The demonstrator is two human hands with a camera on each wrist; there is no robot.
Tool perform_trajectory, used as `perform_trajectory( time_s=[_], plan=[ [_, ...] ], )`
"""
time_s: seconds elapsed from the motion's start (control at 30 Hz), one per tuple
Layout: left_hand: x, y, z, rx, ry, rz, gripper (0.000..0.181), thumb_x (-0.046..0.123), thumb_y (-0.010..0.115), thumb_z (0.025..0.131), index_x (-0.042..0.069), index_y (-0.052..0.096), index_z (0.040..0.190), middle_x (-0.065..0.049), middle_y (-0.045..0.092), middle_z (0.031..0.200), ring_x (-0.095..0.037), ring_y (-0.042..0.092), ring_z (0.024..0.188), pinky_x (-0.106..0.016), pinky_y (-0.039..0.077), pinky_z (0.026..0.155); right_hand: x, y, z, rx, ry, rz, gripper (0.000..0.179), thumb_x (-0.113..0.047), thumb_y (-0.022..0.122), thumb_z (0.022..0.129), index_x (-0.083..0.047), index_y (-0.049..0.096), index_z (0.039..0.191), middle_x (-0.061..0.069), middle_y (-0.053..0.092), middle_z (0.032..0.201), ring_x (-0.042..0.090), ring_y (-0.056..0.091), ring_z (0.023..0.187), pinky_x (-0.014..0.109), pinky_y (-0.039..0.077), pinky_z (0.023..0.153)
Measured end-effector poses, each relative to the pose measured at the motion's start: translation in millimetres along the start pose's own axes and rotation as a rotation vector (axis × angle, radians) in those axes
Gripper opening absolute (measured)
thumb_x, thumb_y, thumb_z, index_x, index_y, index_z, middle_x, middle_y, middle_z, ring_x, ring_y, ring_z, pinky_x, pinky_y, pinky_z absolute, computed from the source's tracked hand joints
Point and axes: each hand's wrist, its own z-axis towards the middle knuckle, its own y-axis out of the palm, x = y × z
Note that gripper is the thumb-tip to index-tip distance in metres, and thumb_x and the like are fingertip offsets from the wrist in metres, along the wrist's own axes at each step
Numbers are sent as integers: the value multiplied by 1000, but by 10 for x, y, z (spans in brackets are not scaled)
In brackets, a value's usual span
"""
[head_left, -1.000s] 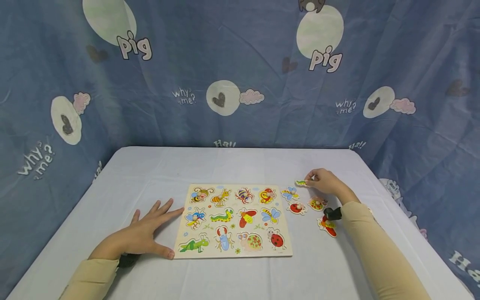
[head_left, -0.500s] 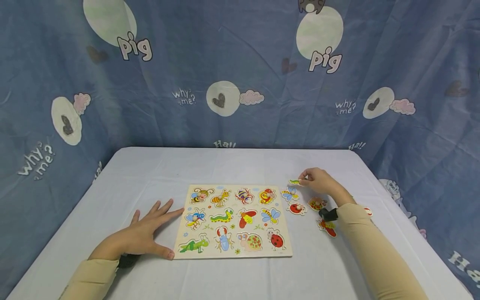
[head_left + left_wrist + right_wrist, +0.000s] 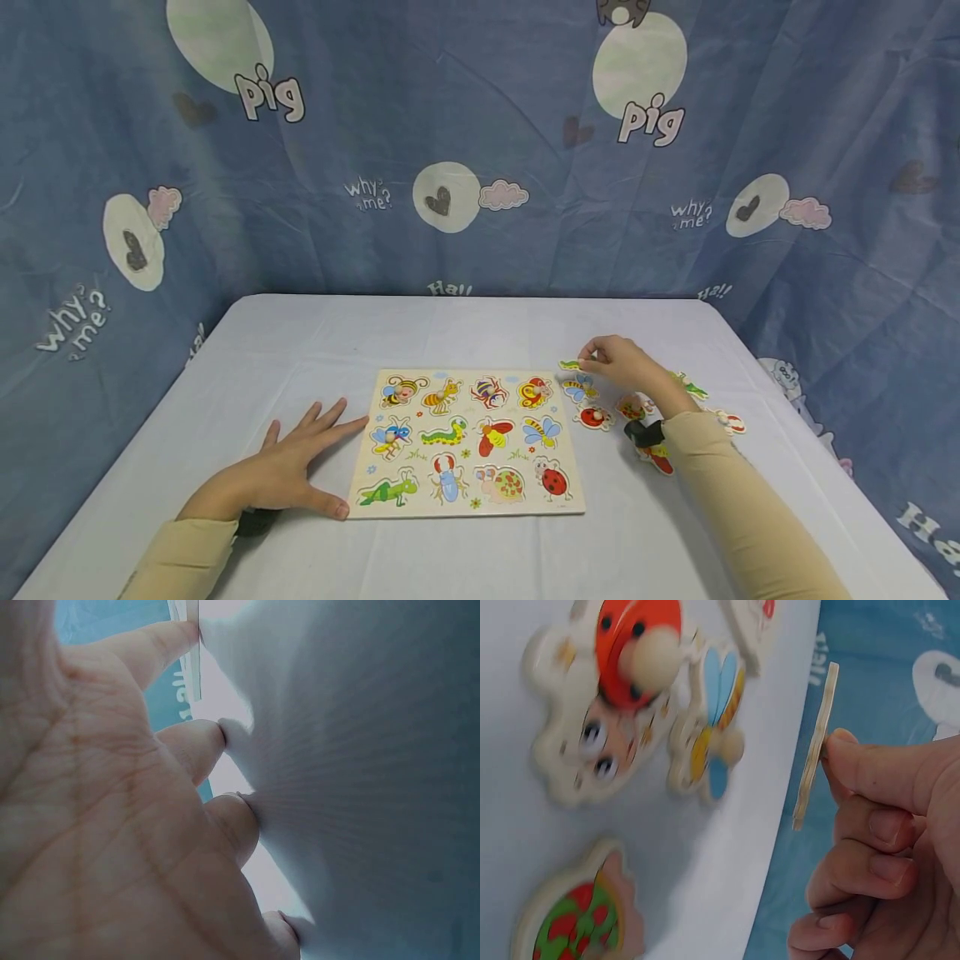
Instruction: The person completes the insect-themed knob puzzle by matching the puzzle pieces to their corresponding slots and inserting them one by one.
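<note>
My right hand pinches a green caterpillar puzzle piece beyond the board's top right corner. In the right wrist view the caterpillar piece shows edge-on, held above the table by the thumb and a finger mostly hidden behind it. My left hand lies spread at the left edge of the wooden insect puzzle board, thumb and index tip at that edge. In the left wrist view the left hand has its fingertips down on the white surface. Knobbed pieces sit in the board's top row and at the mosquito.
Right of the board lie a dragonfly piece, a ladybug piece, a snail piece and a red-winged piece. A green piece and a red-and-white piece lie beyond the right forearm. Blue printed cloth hangs behind the table.
My right hand has moved left with the caterpillar piece, closer to the board's top right corner. The green piece behind its wrist has come into view. My left hand and the board stay put.
</note>
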Motion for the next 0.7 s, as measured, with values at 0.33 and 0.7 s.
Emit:
perform_trajectory(
  time_s=[0.33,0.7],
  plan=[
    [-4,2,-1,-3,1,3,123,58,100,59,33,43,165,-23,14,180,-62,0,162,-94,-10,110,-281,115,-16,-18,-36,17,22,-22,66,108,-2,72,115,-2,42,68,14,39,62,30,37,61],
    [-7,10,5,2,-5,18,123,57,100,58,33,43,165,-23,15,180,-62,1,162,-94,-8,111,-589,234,-53,-42,-73,18,19,-23,68,107,-6,72,113,-3,42,67,13,38,59,28,34,58]
  ],
)
